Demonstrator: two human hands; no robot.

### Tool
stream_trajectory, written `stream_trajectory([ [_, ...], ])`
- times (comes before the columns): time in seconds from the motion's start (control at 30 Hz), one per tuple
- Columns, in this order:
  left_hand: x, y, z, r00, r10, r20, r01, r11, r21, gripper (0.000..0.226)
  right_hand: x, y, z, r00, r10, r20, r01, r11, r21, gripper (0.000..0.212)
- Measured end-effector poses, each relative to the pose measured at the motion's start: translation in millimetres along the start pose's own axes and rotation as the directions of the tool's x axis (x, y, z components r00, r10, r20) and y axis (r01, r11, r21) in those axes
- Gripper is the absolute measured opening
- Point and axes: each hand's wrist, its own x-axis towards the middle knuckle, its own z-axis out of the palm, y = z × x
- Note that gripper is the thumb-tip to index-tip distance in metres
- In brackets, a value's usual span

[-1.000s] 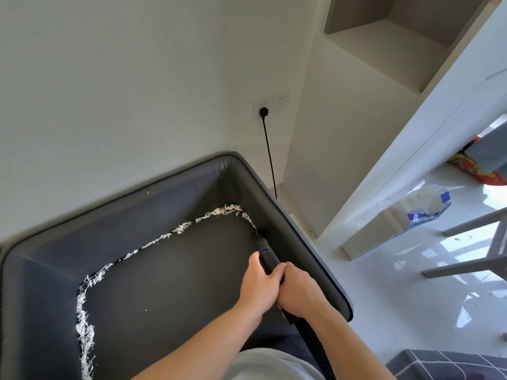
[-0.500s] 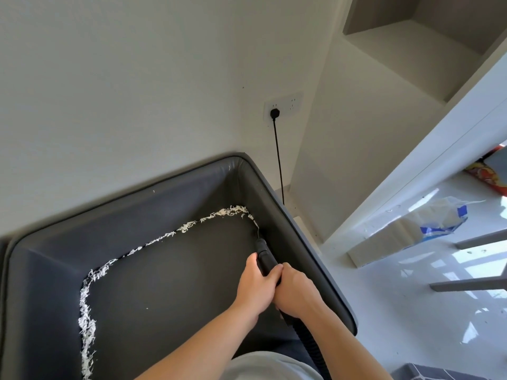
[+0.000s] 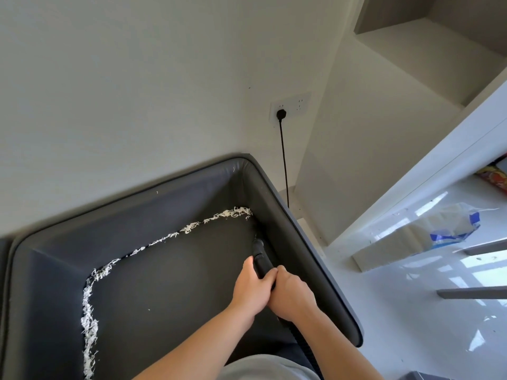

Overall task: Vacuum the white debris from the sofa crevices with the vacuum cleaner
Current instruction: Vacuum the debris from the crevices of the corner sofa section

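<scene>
- Head view, against a second ago: the vacuum nozzle (image 3: 258,249) has crept a little farther up the right-hand crevice of the dark sofa (image 3: 170,286), its tip now closer to the back right corner; both hands have slid forward with it.
- The camera has swung a bit leftward and down (the wall socket (image 3: 290,106) and its black plug (image 3: 281,114) sit more toward the middle than before).
- The left hand (image 3: 251,289) wraps its fingers round the black nozzle tube from the left; the right hand (image 3: 292,293) clenches the same tube just behind it, the two hands touching each other.
- The ribbed hose (image 3: 307,349) runs back from the right hand toward the person's lap.
- The white debris (image 3: 189,229) lies as it did: a ragged line along the back crevice from the right corner to the left corner, then down the left crevice, thickest at the lower left.
- The stretch of right crevice behind the nozzle looks dark, with no white bits.
- Around: a black cord (image 3: 285,165) hangs from the plug down behind the sofa arm; a torn white-and-blue bag (image 3: 450,226) rests on the glossy floor (image 3: 411,311) to the right.
- The sofa's right arm (image 3: 307,259) stands close against the nozzle's far side.
</scene>
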Motion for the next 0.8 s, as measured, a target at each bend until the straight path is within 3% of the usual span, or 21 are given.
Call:
stream_trajectory([
  [0.43, 0, 9, -2, 0.993, 0.09, -0.075, -0.094, 0.994, -0.055, 0.069, 1, -1, -19, 0.996, -0.075, -0.045, 0.075, 0.997, 0.01, 0.043],
  [0.8, 27, 17, -5, 0.999, 0.007, -0.047, -0.007, 1.0, 0.017, 0.068, 36, -8, -11, 1.0, -0.025, 0.003, 0.025, 1.0, 0.011, 0.048],
])
